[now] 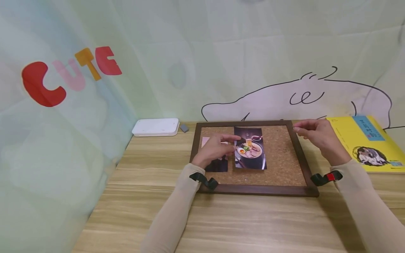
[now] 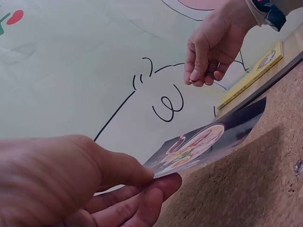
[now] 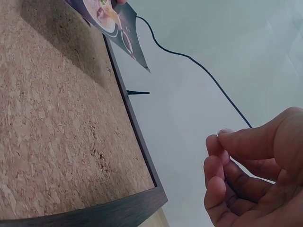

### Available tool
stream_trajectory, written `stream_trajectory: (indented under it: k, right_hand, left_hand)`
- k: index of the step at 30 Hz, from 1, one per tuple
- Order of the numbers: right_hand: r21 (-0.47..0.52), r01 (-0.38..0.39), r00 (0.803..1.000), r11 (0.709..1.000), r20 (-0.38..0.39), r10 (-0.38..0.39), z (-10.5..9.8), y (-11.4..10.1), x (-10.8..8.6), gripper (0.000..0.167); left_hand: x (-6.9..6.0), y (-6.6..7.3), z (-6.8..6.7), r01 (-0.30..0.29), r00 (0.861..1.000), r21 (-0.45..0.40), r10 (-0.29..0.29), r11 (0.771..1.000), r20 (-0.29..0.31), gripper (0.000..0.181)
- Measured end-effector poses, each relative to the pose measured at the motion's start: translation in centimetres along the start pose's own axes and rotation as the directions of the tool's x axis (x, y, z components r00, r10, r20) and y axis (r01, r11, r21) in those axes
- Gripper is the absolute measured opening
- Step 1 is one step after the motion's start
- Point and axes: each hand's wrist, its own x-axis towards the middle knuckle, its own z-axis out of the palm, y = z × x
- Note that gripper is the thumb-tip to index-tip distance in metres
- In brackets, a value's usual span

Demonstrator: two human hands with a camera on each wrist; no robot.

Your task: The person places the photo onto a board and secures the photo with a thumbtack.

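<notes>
A noodle-soup photo (image 1: 250,151) is pinched by its left edge between the thumb and fingers of my left hand (image 1: 213,151). It hovers tilted over the cork board (image 1: 281,154), casting a shadow on the cork. Under my left hand lies a second photo (image 1: 218,166), partly covered. Beyond the board's right frame, my right hand (image 1: 319,135) is raised. Its thumb and forefinger pinch a tiny shiny thing that looks like a thumbtack (image 2: 192,81), mostly hidden by the fingertips. A small clear tack (image 1: 246,179) shows near the board's lower edge.
A yellow book (image 1: 379,144) lies right of the board, near my right forearm. At the back left stand a white case (image 1: 155,127) and a small grey block (image 1: 184,128). A printed cloth (image 1: 253,52) hangs behind the wooden table (image 1: 142,196).
</notes>
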Motion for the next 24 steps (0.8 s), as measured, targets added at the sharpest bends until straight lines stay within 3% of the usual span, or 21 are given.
stream_trajectory:
  k: [24]
  right_hand:
    - [0.006,0.006,1.000,1.000,-0.030,-0.006,0.7,-0.3,0.0,0.043]
  left_hand:
    - [2.0,0.9,3.7,-0.067,0.997,0.002,0.067,0.998,0.025,0.039]
